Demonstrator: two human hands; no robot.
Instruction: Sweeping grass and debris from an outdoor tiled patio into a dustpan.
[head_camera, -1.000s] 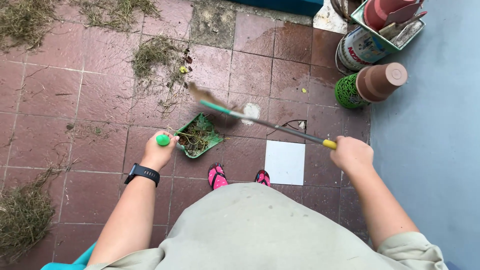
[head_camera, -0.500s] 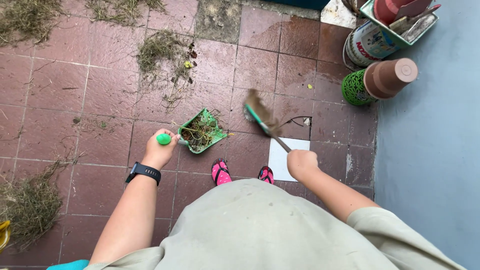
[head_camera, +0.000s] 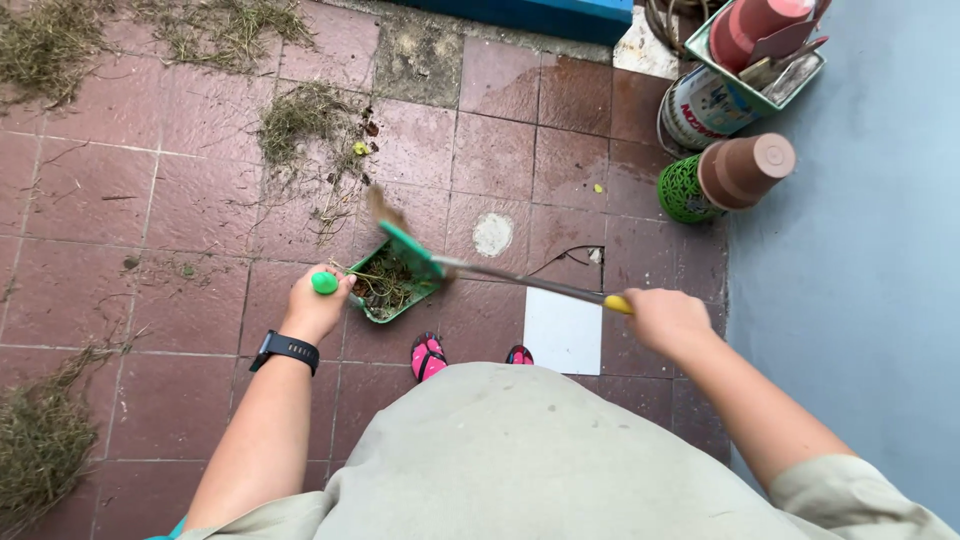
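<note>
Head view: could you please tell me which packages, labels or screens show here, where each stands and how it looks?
Paint tin: top right by the grey wall, under a green tray; round, white printed label with red and blue.
Watch: on the left wrist; small dark face, black band.

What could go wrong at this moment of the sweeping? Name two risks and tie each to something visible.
1. The dustpan, held in the left hand, is tilted and already holds dry grass, so some may well slide back onto the tiles.
2. The right hand grips the broom at the far end of its handle, so a wide stroke might knock the stacked pots by the wall.
</note>
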